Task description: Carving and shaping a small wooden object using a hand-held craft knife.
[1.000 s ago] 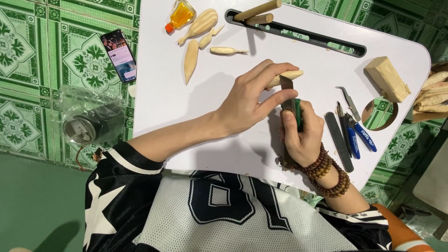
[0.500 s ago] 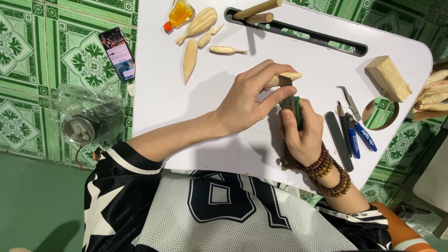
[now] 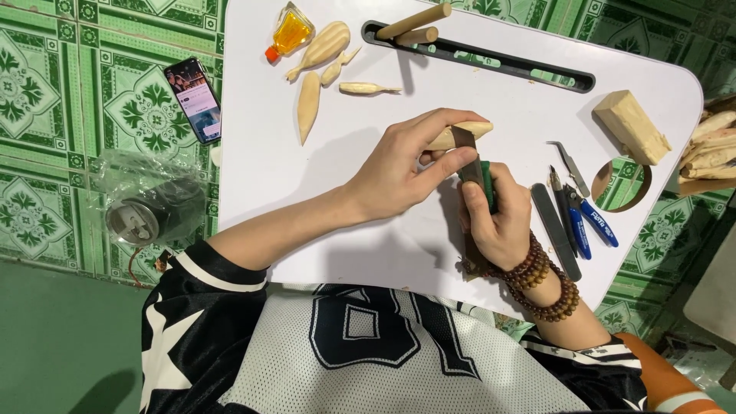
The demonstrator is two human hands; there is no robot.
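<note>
My left hand [image 3: 406, 157] grips a pale carved wooden piece [image 3: 469, 130] over the middle of the white lap table [image 3: 291, 192]. Its thumb presses against the flat blade of a carving tool [image 3: 468, 157]. My right hand [image 3: 498, 218] is closed around that tool's green handle, just below the wood, with brown bead bracelets [image 3: 548, 284] on the wrist. The blade's edge meets the wooden piece under my left fingers, so the contact is partly hidden.
Several carved wooden shapes [image 3: 322, 50] and a small orange bottle [image 3: 290, 32] lie at the table's far left. Two dowels [image 3: 410, 23] rest in a black slot. A wood block [image 3: 632, 126], tweezers, file and blue-handled pliers [image 3: 586, 222] lie right. A phone [image 3: 193, 100] and bagged can [image 3: 138, 218] sit on the green tiled floor.
Hardly anything differs: both hands keep their grip on the wood and the tool, with only a slight shift of the blade against the piece.
</note>
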